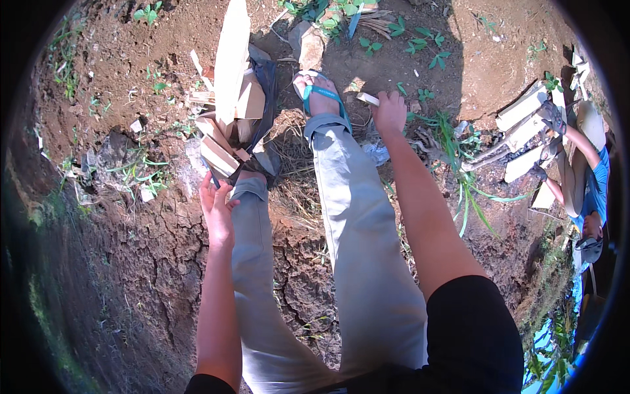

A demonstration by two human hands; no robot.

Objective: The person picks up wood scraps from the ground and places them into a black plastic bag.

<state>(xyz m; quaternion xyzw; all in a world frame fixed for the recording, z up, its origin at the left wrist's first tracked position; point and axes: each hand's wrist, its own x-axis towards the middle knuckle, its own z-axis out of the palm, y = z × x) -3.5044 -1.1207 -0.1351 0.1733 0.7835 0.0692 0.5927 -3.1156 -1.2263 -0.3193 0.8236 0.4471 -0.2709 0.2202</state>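
The left foot (252, 172) is hidden under the wood pile (226, 111); the other person (584, 190) is cut off by the rim.

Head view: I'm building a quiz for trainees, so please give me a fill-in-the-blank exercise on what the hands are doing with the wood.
1. The right hand grips a small ____ of pale wood.
2. The left hand touches the ____ of split wood.
3. The foot by the right hand wears a ____ sandal.
4. The ground is bare, cracked ____.

Missing words: piece; pile; blue; earth
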